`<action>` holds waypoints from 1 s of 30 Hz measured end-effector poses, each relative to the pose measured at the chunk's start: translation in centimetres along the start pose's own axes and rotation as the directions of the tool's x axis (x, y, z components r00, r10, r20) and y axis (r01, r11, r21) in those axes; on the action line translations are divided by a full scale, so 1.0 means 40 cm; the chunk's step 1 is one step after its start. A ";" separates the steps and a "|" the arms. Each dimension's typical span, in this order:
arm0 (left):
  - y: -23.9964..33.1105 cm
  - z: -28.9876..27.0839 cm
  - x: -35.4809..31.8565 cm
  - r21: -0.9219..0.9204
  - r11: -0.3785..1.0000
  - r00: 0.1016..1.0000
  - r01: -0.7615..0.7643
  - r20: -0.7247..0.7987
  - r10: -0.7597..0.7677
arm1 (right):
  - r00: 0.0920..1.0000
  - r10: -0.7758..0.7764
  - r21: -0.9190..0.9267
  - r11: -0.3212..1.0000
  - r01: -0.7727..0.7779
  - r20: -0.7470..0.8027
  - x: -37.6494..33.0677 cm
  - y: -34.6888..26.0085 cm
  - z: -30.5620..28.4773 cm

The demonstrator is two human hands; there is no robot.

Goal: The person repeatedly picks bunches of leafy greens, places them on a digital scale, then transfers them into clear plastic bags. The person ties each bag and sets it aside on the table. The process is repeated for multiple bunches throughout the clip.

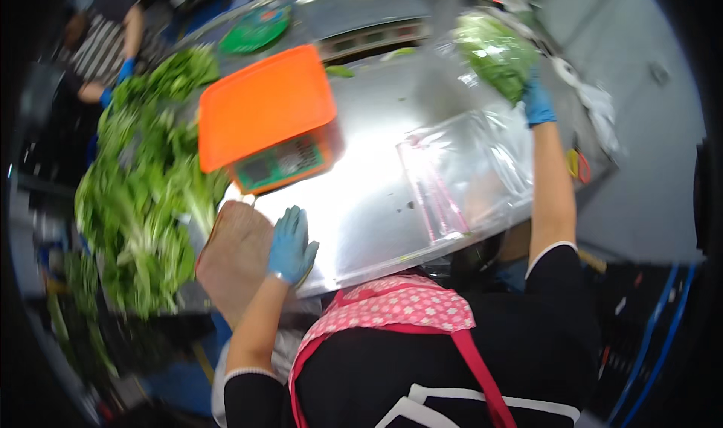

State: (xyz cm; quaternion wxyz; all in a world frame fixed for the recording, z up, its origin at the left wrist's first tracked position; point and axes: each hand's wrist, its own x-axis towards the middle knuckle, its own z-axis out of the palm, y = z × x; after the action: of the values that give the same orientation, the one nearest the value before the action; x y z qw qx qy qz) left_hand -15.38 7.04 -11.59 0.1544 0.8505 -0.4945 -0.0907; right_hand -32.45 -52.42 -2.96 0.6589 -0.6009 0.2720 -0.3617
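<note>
My left hand (291, 246), in a blue glove, lies with its fingers stretched out at the table's near edge, beside a brown cloth-like sheet (239, 255). Nothing shows in it. At the far right, my right hand (539, 100), gloved the same way, grips the near end of a clear bag of leafy lettuce (493, 51); its fingertips are partly hidden. Flat clear plastic bags (459, 176) with pink edging lie on the table, left of my right forearm. Beyond my left hand stands an orange weighing scale (267, 108) with a green display panel.
A large heap of loose lettuce (143, 202) covers the left side of the steel table (369, 127). A green round item (256, 30) lies behind the scale. Orange-handled scissors (580, 166) rest at the right edge. Another person (105, 44) with blue gloves is at the far left.
</note>
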 end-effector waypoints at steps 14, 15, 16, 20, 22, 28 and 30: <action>0.105 -0.052 -0.235 0.101 0.681 0.683 0.725 -0.228 -0.694 | 0.535 -0.176 -0.130 0.865 0.484 0.826 -0.538 0.189 0.638; 0.120 -0.017 -0.257 0.093 0.733 0.722 0.674 -0.291 -0.627 | 0.391 -0.209 -0.072 0.802 0.593 0.896 -0.593 0.163 0.671; 0.135 0.008 -0.259 0.090 0.786 0.758 0.612 -0.352 -0.549 | 0.302 -0.262 0.010 0.771 0.637 0.916 -0.636 0.165 0.702; 0.209 0.106 -0.113 -0.310 0.919 0.927 0.244 -0.203 -0.315 | 0.144 -0.337 0.212 0.816 0.537 0.931 -0.728 0.192 0.759; 0.235 0.067 -0.042 -0.405 0.903 0.989 0.147 0.061 -0.133 | 0.216 -0.248 0.064 0.784 0.618 0.944 -0.719 0.190 0.740; 0.109 0.054 -0.112 -0.335 0.918 0.977 -0.212 -0.063 0.203 | 0.296 0.147 -0.330 0.473 0.817 0.944 -0.688 0.184 0.605; 0.064 0.032 -0.161 -0.264 0.945 0.979 -0.195 -0.003 0.202 | 0.361 0.460 -0.545 0.371 0.752 0.811 -0.741 0.142 0.593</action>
State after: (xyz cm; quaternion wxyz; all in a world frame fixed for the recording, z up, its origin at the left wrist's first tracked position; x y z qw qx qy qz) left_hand -21.03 11.21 -11.86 0.2683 0.7672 -0.5631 -0.1496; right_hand -30.29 -14.39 -7.73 0.1840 -0.9637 -0.0694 0.1804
